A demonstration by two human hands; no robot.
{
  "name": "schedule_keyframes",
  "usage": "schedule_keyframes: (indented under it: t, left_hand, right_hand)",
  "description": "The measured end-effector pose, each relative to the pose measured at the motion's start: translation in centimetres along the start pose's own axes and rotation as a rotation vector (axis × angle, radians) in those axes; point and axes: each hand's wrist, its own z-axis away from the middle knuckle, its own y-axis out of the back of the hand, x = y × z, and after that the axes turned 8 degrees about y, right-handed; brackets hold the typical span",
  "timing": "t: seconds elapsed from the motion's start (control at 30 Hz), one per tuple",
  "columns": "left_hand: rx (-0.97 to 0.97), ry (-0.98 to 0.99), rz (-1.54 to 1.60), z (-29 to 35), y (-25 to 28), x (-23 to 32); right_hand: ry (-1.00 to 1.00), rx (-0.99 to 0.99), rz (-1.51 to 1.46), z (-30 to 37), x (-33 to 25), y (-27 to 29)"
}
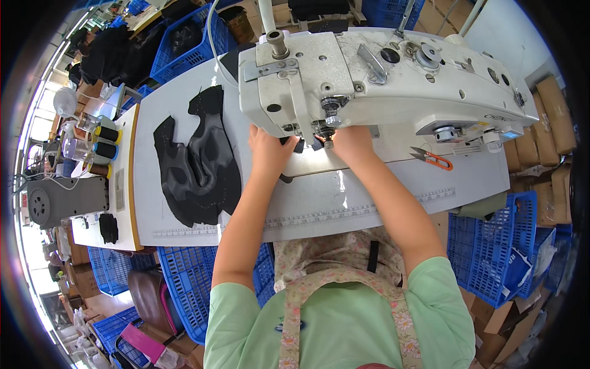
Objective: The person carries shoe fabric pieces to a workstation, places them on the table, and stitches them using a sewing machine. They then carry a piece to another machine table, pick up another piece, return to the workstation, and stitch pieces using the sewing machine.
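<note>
- Two hands work at the needle area of a white sewing machine (369, 80), one on each side of the presser foot.
- Left hand (268, 147): fingers curled down onto a small black fabric piece (299, 145) just left of the needle; it appears to press the piece flat rather than grip it, probably to steady the feed.
- Right hand (350, 141): lies palm down just right of the needle, fingers tucked under the machine head; how far they are spread cannot be told.
- Black fabric piece: sits under the needle between both hands, mostly hidden by the machine head.
- Larger pile of black fabric (196, 166): lies on the white table (369, 197) to the left, near the left forearm, likely kept within reach.
- Orange-handled snips (433, 159): rest on the table to the right, near the machine base.
- Thread cones (106, 142): stand in a row at the far left table edge, well apart from the hands.
- Blue plastic crates (498, 246): stand on the floor at both sides of the person.
</note>
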Motion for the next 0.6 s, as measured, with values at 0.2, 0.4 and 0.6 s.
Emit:
schedule_keyframes:
  t: [0.2,0.4,0.6]
  left_hand:
    - [0.049,-0.030,0.000,0.1,-0.2,-0.2]
    - [0.038,-0.023,0.042,0.3,-0.3,0.0]
    - [0.066,-0.072,0.052,0.0,-1.1,-1.0]
  right_hand:
    - [-0.034,-0.032,-0.026,0.0,-0.7,0.4]
    - [-0.045,-0.080,-0.020,0.3,-0.9,0.6]
    - [0.020,0.016,-0.040,0.4,-1.2,0.1]
